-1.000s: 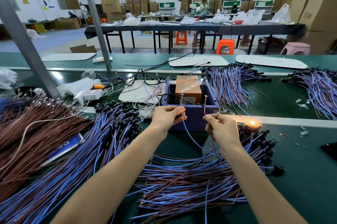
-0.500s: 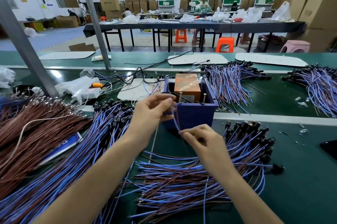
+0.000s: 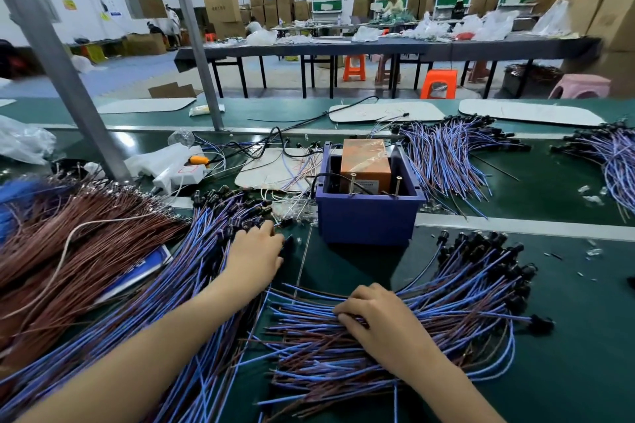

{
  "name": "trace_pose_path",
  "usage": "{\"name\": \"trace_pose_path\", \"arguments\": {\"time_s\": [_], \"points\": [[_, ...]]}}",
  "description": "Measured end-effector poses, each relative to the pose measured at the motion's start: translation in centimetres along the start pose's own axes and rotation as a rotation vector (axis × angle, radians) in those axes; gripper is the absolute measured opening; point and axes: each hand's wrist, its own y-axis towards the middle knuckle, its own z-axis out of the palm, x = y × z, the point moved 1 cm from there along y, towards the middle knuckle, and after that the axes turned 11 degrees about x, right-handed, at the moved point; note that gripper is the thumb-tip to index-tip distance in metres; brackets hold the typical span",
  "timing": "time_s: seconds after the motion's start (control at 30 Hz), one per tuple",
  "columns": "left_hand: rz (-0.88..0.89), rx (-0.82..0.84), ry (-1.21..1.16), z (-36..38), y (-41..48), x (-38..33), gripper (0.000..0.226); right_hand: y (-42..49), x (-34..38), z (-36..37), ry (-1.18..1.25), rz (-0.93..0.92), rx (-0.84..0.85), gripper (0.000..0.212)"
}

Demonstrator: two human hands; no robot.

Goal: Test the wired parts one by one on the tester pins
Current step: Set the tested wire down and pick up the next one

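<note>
Between tests: tester pins (image 3: pixel 353 183) in blue box (image 3: pixel 367 219) mid-desk, nothing touching them. Left hand (image 3: pixel 256 257) lies on left pile (image 3: pixel 165 302), grip cannot tell. Right hand (image 3: pixel 388 326) has fingers curled into near-edge pile (image 3: pixel 464 302), pinching wires. Judging by the piles, many parts remain; tested vs untested unclear.

Off the tester pins (image 3: pixel 353 182) now: left hand (image 3: pixel 256 259) on the left pile (image 3: pixel 192 271), right hand (image 3: pixel 381 323) perhaps pinching near-pile wires (image 3: pixel 446 302).

A head-worn wide-angle camera looks forward and down, close over the workbench (image 3: pixel 580 364).
</note>
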Motion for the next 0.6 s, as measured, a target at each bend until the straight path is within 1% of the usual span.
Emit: {"name": "trace_pose_path", "arguments": {"time_s": [0.1,0.2,0.3,0.33,0.37,0.4,0.43,0.47,0.53,0.6], "points": [[-0.079,-0.038,0.074,0.0,1.0,-1.3,0.024,-0.1,-0.2,0.4,0.021,-0.019,-0.022,0.030],[-0.109,-0.067,0.060,-0.2,1.8,-1.7,0.025,-0.3,-0.3,0.7,0.064,-0.055,-0.080,0.028],[-0.105,-0.027,-0.018,-0.9,1.7,-2.4,0.031,-0.7,0.1,0.7,0.134,-0.083,-0.222,0.024],[-0.079,-0.032,-0.079,-1.3,1.5,-3.0,0.029,-0.8,0.2,0.6,0.170,-0.079,-0.272,0.023],[-0.030,-0.071,-0.222,-1.8,1.1,-3.6,0.022,-1.0,0.2,0.4,0.229,-0.072,-0.317,0.024],[0.047,-0.125,-0.436,-2.3,0.7,-4.3,0.014,-1.1,0.0,0.2,0.314,-0.057,-0.343,0.026],[0.148,-0.175,-0.661,-2.9,0.1,-5.2,0.010,-1.2,0.0,0.0,0.438,-0.040,-0.330,0.027],[0.261,-0.218,-0.843,-3.5,-0.7,-6.2,0.012,-1.2,-0.1,-0.2,0.609,-0.033,-0.294,0.027],[0.429,-0.283,-1.049,-4.1,-2.1,-8.0,0.021,-1.4,-0.3,-0.6,1.006,-0.077,-0.258,0.033],[0.468,-0.286,-1.163,-4.0,-2.7,-9.2,0.026,-1.5,-0.8,-0.9,1.296,-0.119,-0.293,0.037]]}}
